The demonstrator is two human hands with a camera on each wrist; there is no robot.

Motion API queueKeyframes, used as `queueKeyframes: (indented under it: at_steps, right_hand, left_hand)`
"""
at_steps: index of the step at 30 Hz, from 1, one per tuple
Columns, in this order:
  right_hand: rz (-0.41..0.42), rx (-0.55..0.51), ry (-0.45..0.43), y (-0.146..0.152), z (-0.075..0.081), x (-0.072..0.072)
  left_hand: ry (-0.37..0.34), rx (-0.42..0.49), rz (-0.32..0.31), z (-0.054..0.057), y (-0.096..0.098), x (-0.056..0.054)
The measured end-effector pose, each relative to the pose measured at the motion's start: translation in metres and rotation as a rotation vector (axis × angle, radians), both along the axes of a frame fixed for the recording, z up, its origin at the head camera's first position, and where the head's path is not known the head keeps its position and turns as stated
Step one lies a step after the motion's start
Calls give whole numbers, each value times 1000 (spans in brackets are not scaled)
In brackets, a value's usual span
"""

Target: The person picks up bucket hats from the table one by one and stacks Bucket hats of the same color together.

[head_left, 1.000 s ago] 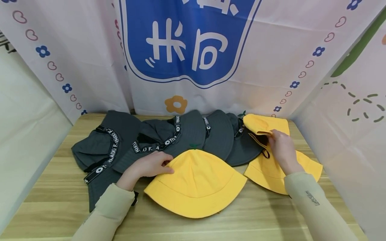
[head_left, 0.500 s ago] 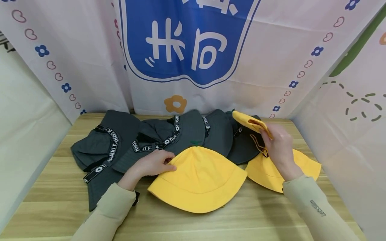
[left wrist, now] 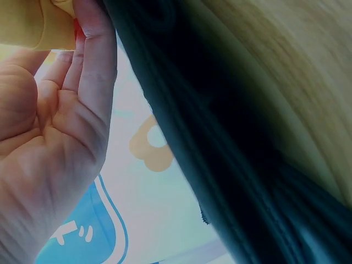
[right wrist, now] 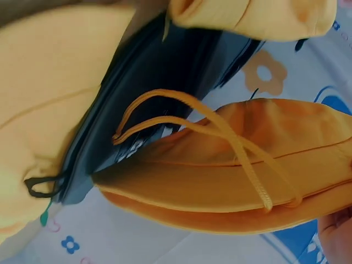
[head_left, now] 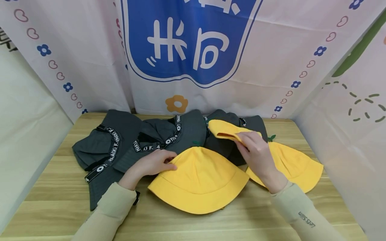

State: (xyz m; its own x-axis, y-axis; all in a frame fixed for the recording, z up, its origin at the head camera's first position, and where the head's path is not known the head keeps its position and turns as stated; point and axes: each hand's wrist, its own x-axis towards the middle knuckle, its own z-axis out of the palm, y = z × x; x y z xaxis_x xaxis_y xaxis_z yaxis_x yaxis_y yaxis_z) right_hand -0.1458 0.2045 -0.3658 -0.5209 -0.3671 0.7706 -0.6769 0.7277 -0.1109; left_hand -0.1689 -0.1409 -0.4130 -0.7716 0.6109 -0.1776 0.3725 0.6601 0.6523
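Seemingly midway, with folded hat unplaced.
Pinching it in right hand, front hat at its seven o'clock in left hand.

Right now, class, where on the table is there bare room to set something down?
Bare table lies before the front yellow hat, between the left sleeve and right sleeve; left of the dark hats; and between the right sleeve and the table's right edge. Crowded: behind the front hat, dark hats overlap and the right hand holds another yellow hat over them.

Matt cloth yellow hats, dark hats probably cloth, wood-grain tabletop
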Motion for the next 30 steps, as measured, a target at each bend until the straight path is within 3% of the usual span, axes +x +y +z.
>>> queueKeyframes:
  at_steps: [7, 15, 26, 30]
  right_hand:
    - [188, 101, 21, -19, -9, 11]
    - [318, 196, 69, -40, -13, 24]
    - [379, 268, 146, -69, -19, 41]
    - [385, 303, 224, -75, -17, 46]
  left_hand:
    - [0, -15, 16, 2, 0, 0]
    - [-3, -4, 13, 2, 0, -1]
    - [-45, 21, 12, 2, -3, -2]
    - [-54, 46, 10, 4, -4, -2]
